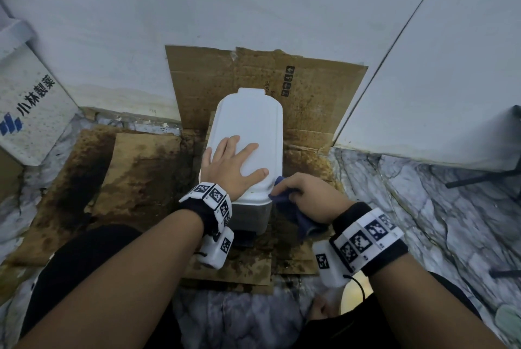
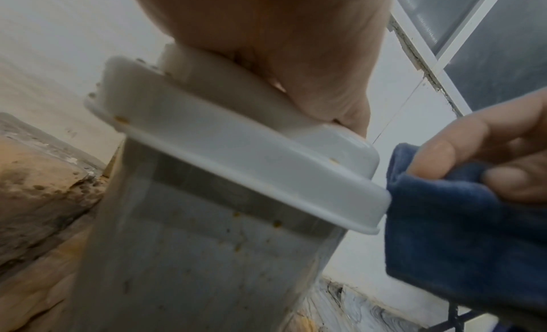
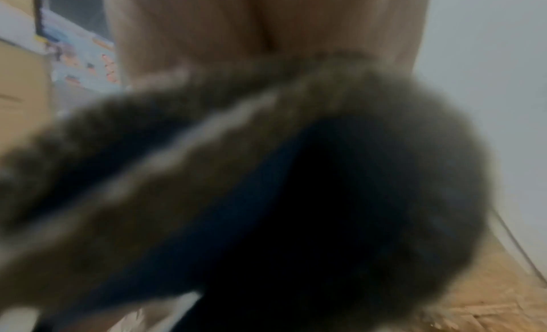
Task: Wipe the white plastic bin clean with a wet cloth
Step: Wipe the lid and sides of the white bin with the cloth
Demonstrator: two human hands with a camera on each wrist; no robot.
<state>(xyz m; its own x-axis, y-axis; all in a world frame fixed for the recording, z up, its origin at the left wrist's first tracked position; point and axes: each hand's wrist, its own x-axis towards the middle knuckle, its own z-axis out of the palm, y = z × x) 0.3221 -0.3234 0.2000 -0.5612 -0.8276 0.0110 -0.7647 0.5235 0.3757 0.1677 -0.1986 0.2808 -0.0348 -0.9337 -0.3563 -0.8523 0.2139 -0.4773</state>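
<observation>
The left grip lay flat, fingers spread, on the bin lid. The right grip clutched the cloth, apparently touching the lid's rim.

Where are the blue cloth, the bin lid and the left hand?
blue cloth (image 2: 444, 220): left wrist view, its upper fold.
bin lid (image 1: 248, 117): head view, bare top.
left hand (image 1: 229, 163): head view, its back.

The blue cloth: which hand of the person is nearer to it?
Right. The right hand grips the blue cloth at the bin's near right corner. The left hand lies flat on the bin lid, beside the cloth, not touching it.
</observation>
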